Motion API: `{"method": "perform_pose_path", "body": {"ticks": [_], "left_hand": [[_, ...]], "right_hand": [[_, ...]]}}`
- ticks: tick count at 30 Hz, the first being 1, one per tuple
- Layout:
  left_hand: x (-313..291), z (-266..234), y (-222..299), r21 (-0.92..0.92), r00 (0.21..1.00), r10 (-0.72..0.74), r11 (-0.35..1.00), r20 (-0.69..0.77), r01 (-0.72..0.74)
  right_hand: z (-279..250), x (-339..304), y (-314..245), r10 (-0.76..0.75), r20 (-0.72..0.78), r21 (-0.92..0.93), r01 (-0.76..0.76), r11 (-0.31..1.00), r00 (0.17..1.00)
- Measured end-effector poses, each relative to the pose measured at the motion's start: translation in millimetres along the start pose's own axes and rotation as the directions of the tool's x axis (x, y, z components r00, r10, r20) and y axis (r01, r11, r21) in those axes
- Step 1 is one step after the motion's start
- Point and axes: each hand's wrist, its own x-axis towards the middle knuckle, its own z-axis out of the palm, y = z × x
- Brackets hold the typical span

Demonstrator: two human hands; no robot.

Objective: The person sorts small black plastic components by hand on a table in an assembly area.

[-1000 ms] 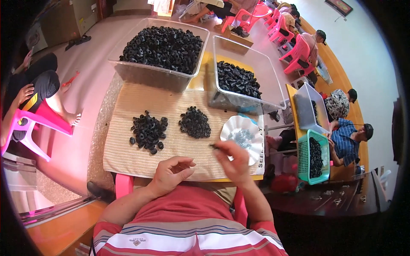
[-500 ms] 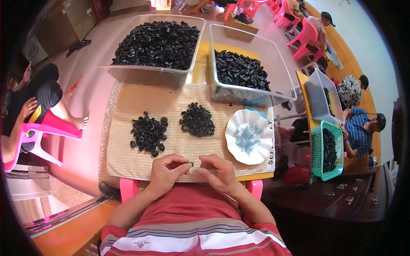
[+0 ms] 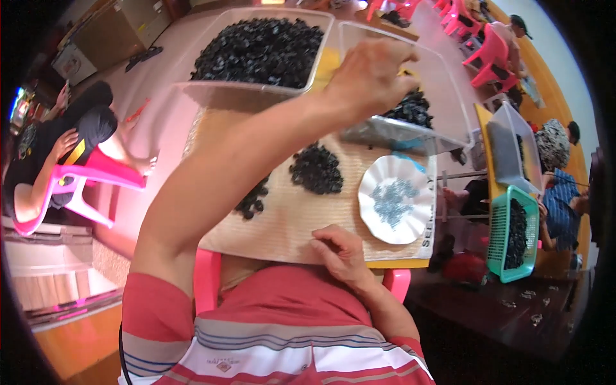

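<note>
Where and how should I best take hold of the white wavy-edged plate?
Probably the near rim of the white plate, coming from your side with the right hand, which is close by. The wavy edge is bare there, leaving room to pinch, while a blue thing sits at the far edge. Best kept level: small greyish bits lie in the middle.

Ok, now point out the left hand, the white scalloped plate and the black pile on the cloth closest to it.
Left hand (image 3: 372, 73), head view: middle of the hand.
White scalloped plate (image 3: 398, 235), head view: bare rim, near edge.
Black pile (image 3: 316, 169), head view: middle of the heap.
</note>
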Motion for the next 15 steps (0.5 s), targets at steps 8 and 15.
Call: {"method": "perform_pose_path", "body": {"ticks": [8, 15], "left_hand": [[-90.3, -84.2, -18.2, 0.162, 0.929, -0.310, 0.946, 0.200, 0.281], [-197.9, -142.4, -63.0, 0.249, 0.705, -0.631, 0.775, 0.322, 0.580]], "right_hand": [[-3.5, 2.0, 1.4, -0.088, 0.025, -0.029, 0.088, 0.996, 0.996], [-1.8, 2.6, -2.7, -0.054, 0.022, -0.044, 0.055, 0.998, 0.998]]}}
